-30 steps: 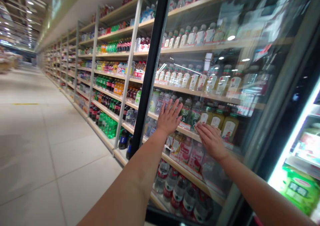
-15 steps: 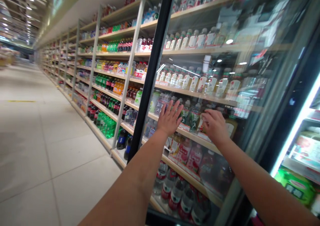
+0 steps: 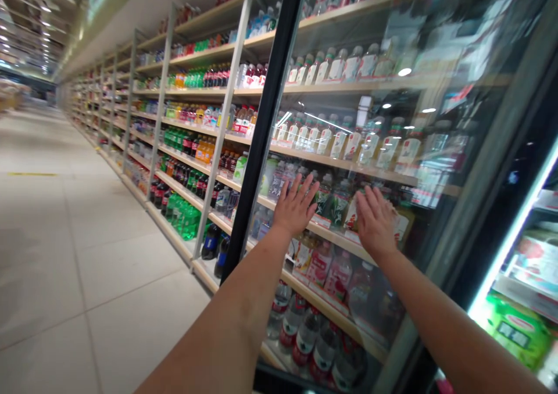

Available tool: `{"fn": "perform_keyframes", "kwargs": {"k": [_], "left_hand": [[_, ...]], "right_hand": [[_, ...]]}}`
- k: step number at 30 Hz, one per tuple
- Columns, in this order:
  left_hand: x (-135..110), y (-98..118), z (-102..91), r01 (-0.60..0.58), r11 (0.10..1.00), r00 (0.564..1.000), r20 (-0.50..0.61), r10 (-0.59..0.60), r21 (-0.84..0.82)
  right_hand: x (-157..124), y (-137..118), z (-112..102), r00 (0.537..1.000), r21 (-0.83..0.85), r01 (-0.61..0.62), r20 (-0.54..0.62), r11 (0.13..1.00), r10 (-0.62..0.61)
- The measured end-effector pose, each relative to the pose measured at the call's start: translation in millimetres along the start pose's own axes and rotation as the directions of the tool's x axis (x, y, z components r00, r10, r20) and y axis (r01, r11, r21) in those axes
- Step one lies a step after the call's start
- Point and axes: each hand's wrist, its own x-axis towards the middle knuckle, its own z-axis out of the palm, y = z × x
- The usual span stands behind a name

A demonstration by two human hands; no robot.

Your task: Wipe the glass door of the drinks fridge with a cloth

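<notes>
A glass cooler door (image 3: 392,121) with a black edge (image 3: 261,126) stands open in front of me, and drink bottles on wooden shelves show through it. My left hand (image 3: 295,206) lies flat on the glass with its fingers spread. My right hand (image 3: 375,219) is pressed flat on the same pane just to the right, fingers pointing up. Neither hand holds anything.
Long shelves of bottled drinks (image 3: 187,150) run down the aisle on the left beyond the door. The tiled floor (image 3: 65,237) stretches away to the left. A lit cooler interior with green packages (image 3: 518,330) shows at the right edge.
My right hand has shifted up and turned from pointing left to lying flat with fingers up. My left hand stays in place on the glass.
</notes>
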Motion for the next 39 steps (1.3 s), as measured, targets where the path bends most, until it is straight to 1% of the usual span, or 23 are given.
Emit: {"fn": "perform_keyframes", "kwargs": {"k": [2,4,5,7,9,10,11,13,15,17,19,21,22,24,26,29,30,32,34,35,37,38,39], "left_hand": [[0.2,0.3,0.1,-0.001,1.0,1.0,-0.001,0.001,-0.005],[0.5,0.7,-0.1,-0.001,1.0,1.0,0.0,0.001,-0.005],[0.6,0.8,-0.3,-0.001,1.0,1.0,0.001,0.001,-0.003],[0.5,1.1,-0.8,-0.003,1.0,1.0,0.004,0.003,0.003],[0.3,1.3,-1.2,-0.001,1.0,1.0,0.006,0.001,0.01],[0.2,1.5,-1.1,0.0,1.0,1.0,0.007,0.0,0.012],[0.0,1.6,-1.0,0.002,1.0,1.0,0.006,-0.002,0.014],[-0.3,1.7,-0.5,0.002,1.0,1.0,0.005,-0.002,0.016],[-0.5,1.6,-0.2,-0.001,1.0,1.0,0.003,0.001,0.015],[-0.6,1.3,-0.6,-0.003,1.0,1.0,0.002,0.003,0.014],[-0.8,1.2,-1.6,-0.004,1.0,1.0,0.002,0.004,0.011],[-0.8,1.3,-2.6,-0.002,1.0,1.0,0.005,0.002,0.007],[-0.8,1.5,-2.9,-0.001,1.0,1.0,0.008,0.001,0.004],[-0.8,2.1,-3.1,0.002,1.0,1.0,0.013,-0.002,-0.002],[-0.6,2.5,-2.8,0.004,1.0,1.0,0.016,-0.004,-0.006],[-0.1,2.4,-2.1,0.007,1.0,1.0,0.014,-0.007,-0.007],[0.1,2.2,-2.0,0.008,1.0,1.0,0.011,-0.008,-0.007],[0.3,1.9,-1.9,0.008,1.0,1.0,0.005,-0.008,-0.008],[0.5,1.7,-1.7,0.006,1.0,1.0,-0.002,-0.006,-0.009],[0.5,1.7,-1.6,0.005,1.0,1.0,-0.006,-0.006,-0.008],[0.6,1.8,-1.3,0.006,1.0,1.0,-0.013,-0.007,-0.005],[0.7,1.9,-1.1,0.008,1.0,1.0,-0.015,-0.008,-0.002],[0.8,1.9,-1.0,0.008,1.0,1.0,-0.017,-0.008,0.002]], "right_hand": [[-3.3,-9.2,2.9,0.979,0.107,0.187,0.066,0.977,-0.194],[1.7,-14.7,5.9,0.95,0.205,0.279,0.081,0.938,-0.301],[7.9,-14.9,7.7,0.956,0.237,0.267,0.053,0.934,-0.287],[23.6,-12.5,11.8,0.986,0.274,0.169,-0.052,0.947,-0.161],[34.5,-12.2,15.9,0.989,0.283,0.063,-0.148,0.957,-0.021],[35.8,-14.4,17.4,0.987,0.271,0.034,-0.161,0.962,0.011],[34.4,-18.1,18.3,0.99,0.249,0.035,-0.139,0.968,0.0],[26.6,-26.9,18.1,0.992,0.203,0.125,-0.012,0.971,-0.125],[20.5,-29.7,15.5,0.953,0.187,0.25,0.124,0.95,-0.275],[20.9,-21.1,11.5,0.929,0.177,0.289,0.187,0.941,-0.321],[23.8,-3.3,7.4,0.965,0.143,0.195,0.148,0.97,-0.215],[21.2,15.9,4.3,1.0,0.11,-0.018,0.0,0.994,0.018],[16.7,23.7,3.4,0.985,0.109,-0.134,-0.092,0.985,0.144],[4.4,33.8,3.0,0.92,0.123,-0.298,-0.226,0.947,0.319],[-4.4,37.4,3.9,0.884,0.135,-0.365,-0.262,0.921,0.388],[1.2,33.5,6.2,0.87,0.168,-0.395,-0.248,0.903,0.427],[6.5,29.3,6.7,0.879,0.174,-0.386,-0.229,0.906,0.418],[15.2,16.0,6.7,0.939,0.162,-0.291,-0.14,0.943,0.313],[17.4,-0.7,5.3,0.997,0.161,-0.078,0.027,0.984,0.074],[16.5,-7.7,4.1,0.99,0.181,0.05,0.119,0.982,-0.073],[14.9,-12.6,1.1,0.921,0.234,0.246,0.247,0.941,-0.302],[15.7,-9.1,-0.4,0.901,0.239,0.284,0.264,0.928,-0.344],[17.7,-1.7,-1.8,0.913,0.221,0.274,0.245,0.936,-0.325]]}}
